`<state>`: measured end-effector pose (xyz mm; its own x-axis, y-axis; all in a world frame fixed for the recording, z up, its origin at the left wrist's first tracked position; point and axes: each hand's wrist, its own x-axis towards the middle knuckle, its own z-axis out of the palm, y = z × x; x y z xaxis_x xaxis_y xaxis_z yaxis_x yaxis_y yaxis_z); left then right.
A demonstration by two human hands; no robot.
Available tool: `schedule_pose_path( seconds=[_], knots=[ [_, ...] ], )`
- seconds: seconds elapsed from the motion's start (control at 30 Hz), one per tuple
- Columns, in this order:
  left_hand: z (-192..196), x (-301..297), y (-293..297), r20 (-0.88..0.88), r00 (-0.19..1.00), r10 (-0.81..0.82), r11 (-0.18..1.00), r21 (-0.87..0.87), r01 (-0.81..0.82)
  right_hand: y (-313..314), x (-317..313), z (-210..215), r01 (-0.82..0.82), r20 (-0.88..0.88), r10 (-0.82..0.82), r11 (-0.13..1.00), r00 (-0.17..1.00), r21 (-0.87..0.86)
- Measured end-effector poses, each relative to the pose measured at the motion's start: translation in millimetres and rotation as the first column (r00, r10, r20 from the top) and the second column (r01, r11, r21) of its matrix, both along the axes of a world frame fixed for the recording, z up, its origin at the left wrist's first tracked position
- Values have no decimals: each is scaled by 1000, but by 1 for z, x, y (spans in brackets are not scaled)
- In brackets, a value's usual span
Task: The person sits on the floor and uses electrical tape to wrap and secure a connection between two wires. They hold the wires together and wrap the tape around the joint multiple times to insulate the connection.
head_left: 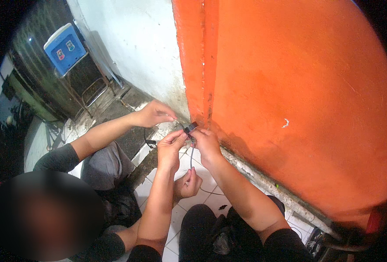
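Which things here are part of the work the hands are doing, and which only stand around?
In the work:
- small black part, pinched by left hand and right hand
- thin dark cable hanging from it
- co-worker's hand at the wall foot
- co-worker's other hand below

Standing around:
- blue and white water dispenser
- orange wall
- white tiled floor
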<state>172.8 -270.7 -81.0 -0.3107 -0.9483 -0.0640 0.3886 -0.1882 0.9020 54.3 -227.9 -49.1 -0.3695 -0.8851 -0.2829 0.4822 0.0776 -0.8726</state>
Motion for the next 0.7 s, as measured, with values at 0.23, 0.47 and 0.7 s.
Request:
schedule_pose_path(
  seconds=[0.23,0.47,0.7],
  knots=[
    [8,-4,5,90,993,74,995,56,-79,-10,-6,-4,146,-94,-138,986,986,76],
    [8,-11,4,4,998,63,998,18,-63,-12,-8,-18,212,-512,-277,960,813,-183],
    [0,-10,3,-22,999,48,992,-118,-51,-14,-15,-23,72,-270,-68,997,960,3]
  ],
)
